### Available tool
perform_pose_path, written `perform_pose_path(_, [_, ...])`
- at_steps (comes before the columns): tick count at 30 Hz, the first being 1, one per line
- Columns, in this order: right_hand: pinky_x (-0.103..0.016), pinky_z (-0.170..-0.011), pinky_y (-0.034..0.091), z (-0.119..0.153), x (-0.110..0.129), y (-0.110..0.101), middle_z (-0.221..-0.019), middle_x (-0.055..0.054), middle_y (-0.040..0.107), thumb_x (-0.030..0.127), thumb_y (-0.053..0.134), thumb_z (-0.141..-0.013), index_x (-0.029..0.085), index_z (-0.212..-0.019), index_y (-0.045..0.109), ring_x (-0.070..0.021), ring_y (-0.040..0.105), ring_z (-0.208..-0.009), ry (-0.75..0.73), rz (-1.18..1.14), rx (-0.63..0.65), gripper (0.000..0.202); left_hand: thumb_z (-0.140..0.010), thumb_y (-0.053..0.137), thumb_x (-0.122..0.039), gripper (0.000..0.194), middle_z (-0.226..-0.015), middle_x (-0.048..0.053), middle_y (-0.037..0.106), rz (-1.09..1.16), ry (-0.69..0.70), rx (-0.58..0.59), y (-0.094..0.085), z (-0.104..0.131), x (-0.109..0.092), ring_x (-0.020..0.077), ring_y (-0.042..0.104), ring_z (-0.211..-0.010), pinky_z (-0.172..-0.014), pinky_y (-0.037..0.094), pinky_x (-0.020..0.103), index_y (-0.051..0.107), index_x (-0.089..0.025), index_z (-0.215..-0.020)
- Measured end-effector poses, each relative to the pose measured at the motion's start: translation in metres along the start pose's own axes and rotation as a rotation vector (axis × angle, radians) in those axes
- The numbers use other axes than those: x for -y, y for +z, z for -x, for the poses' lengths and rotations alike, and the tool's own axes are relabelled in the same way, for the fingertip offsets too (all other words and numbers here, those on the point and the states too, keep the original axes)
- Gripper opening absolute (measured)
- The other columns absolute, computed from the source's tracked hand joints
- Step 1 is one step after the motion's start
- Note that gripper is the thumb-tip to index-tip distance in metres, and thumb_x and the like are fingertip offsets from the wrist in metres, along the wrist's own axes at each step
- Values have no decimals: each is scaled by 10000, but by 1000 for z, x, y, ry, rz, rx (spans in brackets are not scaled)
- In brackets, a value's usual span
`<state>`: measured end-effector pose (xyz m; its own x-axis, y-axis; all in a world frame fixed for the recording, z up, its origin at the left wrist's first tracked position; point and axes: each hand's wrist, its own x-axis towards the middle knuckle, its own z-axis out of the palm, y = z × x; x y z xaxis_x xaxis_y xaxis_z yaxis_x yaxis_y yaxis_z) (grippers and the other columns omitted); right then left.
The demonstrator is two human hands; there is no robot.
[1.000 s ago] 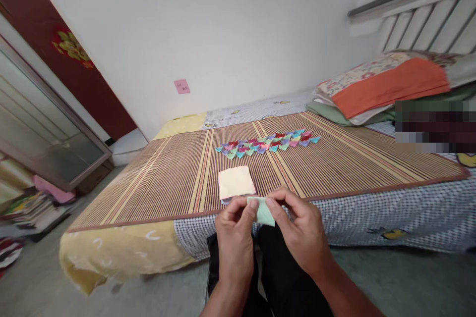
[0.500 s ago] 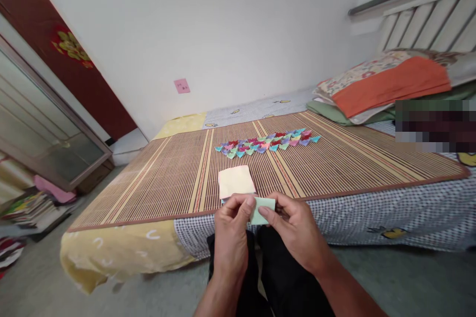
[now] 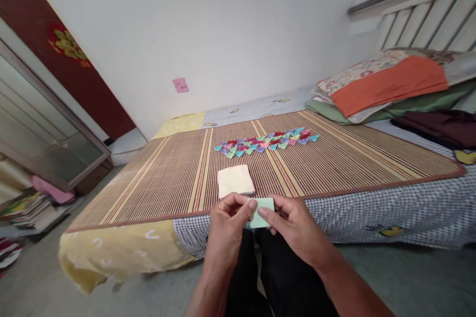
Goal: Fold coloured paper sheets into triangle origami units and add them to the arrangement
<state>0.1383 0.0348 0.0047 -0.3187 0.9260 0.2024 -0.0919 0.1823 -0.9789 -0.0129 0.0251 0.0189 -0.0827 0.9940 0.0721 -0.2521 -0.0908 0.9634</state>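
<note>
A small pale green folded paper [image 3: 265, 204] is held between my two hands above my lap, at the bed's front edge. My left hand [image 3: 229, 223] pinches its left side, thumb on top. From the right, my right hand [image 3: 295, 223] grips it with the thumb laid across its face. Just beyond my left hand lies a stack of square cream paper [image 3: 236, 181] on the striped mat [image 3: 167, 178]. Farther back on the mat, several small folded paper pieces [image 3: 266, 143] in many colours stand in rows.
Pillows with an orange panel [image 3: 390, 84] and a dark folded cloth [image 3: 439, 126] lie at the right of the bed. A pink note [image 3: 180, 85] is on the wall. Books [image 3: 28, 210] are piled at the far left.
Both hands still hold the green paper, which has tilted slightly and shows a little more of its face. My left hand has shifted slightly left.
</note>
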Motion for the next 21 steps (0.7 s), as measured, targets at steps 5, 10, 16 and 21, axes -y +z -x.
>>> perform_pose_path(5, [-236, -586, 462, 1, -4, -3, -656, 19, 605, 343, 638, -950, 187, -742, 598, -119, 561, -592, -22, 67, 17, 263, -707, 872, -358, 319, -566, -32, 541, 127, -14, -74, -2, -2, 0, 85, 440, -549, -561, 356, 215, 642, -149, -635])
perform_pose_path(10, [-235, -563, 450, 2, -3, -3, -609, 33, 582, 356, 621, -963, 197, -693, 549, -113, 549, -554, -40, 89, -1, 321, -635, 911, -348, 347, -597, 9, 612, 303, -163, -34, 0, -4, 0, 117, 528, -576, -593, 433, 246, 632, -142, -616])
perform_pose_path(16, [-262, -621, 463, 2, 1, -7, -711, -7, 653, 453, 534, -1011, 186, -761, 617, -127, 580, -610, -48, 59, -3, 375, -607, 927, -315, 348, -582, -16, 581, 373, -146, -103, 3, -8, 2, 100, 514, -567, -612, 476, 241, 626, -142, -593])
perform_pose_path(21, [-266, -614, 446, 3, 1, -10, -707, 0, 625, 434, 557, -1000, 189, -769, 610, -132, 567, -624, -50, 101, -10, 341, -580, 939, -316, 344, -580, -20, 587, 383, -131, -131, 6, -9, 4, 109, 542, -580, -625, 497, 250, 639, -146, -590])
